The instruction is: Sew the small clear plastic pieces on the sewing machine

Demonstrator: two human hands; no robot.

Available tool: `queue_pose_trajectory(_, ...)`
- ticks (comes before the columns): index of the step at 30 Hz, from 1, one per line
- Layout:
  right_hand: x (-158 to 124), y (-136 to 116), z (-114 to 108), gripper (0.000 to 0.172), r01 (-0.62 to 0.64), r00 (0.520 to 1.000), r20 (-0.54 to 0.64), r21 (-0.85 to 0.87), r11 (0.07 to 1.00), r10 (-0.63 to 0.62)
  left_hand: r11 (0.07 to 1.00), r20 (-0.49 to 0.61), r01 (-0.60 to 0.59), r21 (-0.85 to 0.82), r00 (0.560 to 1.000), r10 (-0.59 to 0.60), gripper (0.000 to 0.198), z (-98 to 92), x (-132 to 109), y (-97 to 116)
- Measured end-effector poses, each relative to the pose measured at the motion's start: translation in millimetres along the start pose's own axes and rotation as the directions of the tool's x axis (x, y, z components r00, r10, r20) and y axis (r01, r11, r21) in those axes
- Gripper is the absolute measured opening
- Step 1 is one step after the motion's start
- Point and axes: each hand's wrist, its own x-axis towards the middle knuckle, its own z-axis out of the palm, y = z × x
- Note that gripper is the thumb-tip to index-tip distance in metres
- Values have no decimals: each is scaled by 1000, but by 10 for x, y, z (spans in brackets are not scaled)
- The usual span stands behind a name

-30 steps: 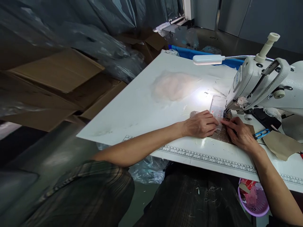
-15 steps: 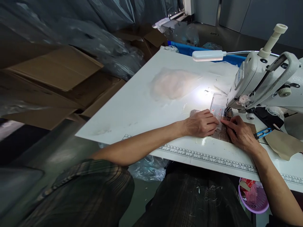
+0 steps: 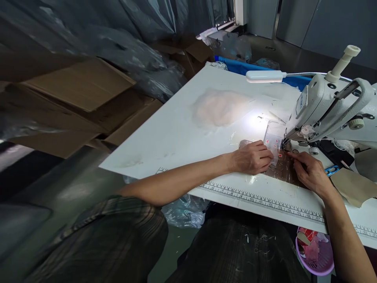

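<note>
A clear plastic piece [image 3: 273, 141] with small red marks lies on the white table, its right edge beside the presser foot [image 3: 283, 144] of a sewing machine [image 3: 315, 106]. My left hand [image 3: 253, 158] has its fingers curled together on the near left part of this plastic; the fingertips are partly hidden. On the other side, my right hand [image 3: 312, 171] is open, with the index finger stretched towards the needle area and the thumb apart. Between the hands is the brownish machine bed [image 3: 284, 169] with bits of thread on it.
Blue thread snips [image 3: 332, 170] and a tan scrap [image 3: 352, 186] lie right of my right hand. A lamp [image 3: 265, 76] hangs over the table. A printed ruler [image 3: 265, 202] runs along the front edge. Cardboard boxes [image 3: 79, 84] stand left; a purple basket [image 3: 319, 255] sits below.
My right hand has moved right, off the plastic, and its fingers have spread. My left hand stays on the plastic. The whole view has shifted slightly.
</note>
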Motion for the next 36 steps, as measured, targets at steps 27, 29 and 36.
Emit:
queue_pose_trajectory(27,-82,-236,77,39,220,968,181,-281,934,-174,997,-39,81,-12,996,-82,60,-133,28,-101)
queue_pose_trajectory(29,-84,-232,80,39,224,967,179,-277,934,-179,998,36,68,0,997,-68,62,-105,14,-124)
queue_pose_trajectory(36,-84,-225,84,37,224,967,184,-269,937,-178,997,71,78,-19,994,-77,63,-13,-40,-156)
